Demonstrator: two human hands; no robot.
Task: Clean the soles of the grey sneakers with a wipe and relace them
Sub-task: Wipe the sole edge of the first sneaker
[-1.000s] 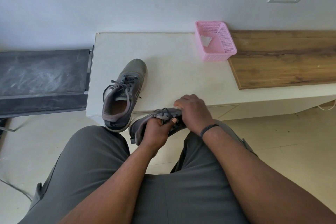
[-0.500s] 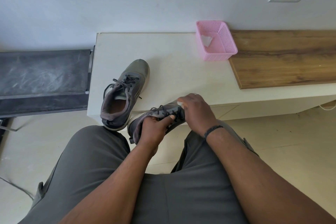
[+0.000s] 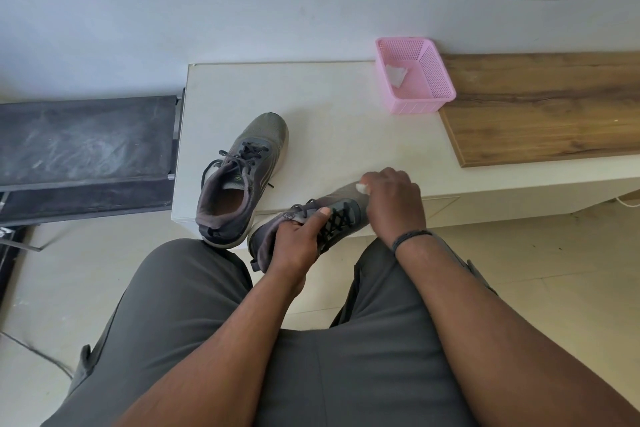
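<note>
Held sneaker [image 3: 341, 215] sits between both hands above the surface [image 3: 329, 107] edge, long axis from heel at left hand [image 3: 298, 243] out to toe under right hand [image 3: 393, 201]. Left fingers [image 3: 320, 215] wrap the collar, thumb across the laces. Right fingers clench a white wipe [image 3: 361, 188] at the toe rim, so right is nearer the sole. Sole itself faces away, hidden. Second sneaker [image 3: 239, 177] stands left of the fingers on the surface, laced.
</note>
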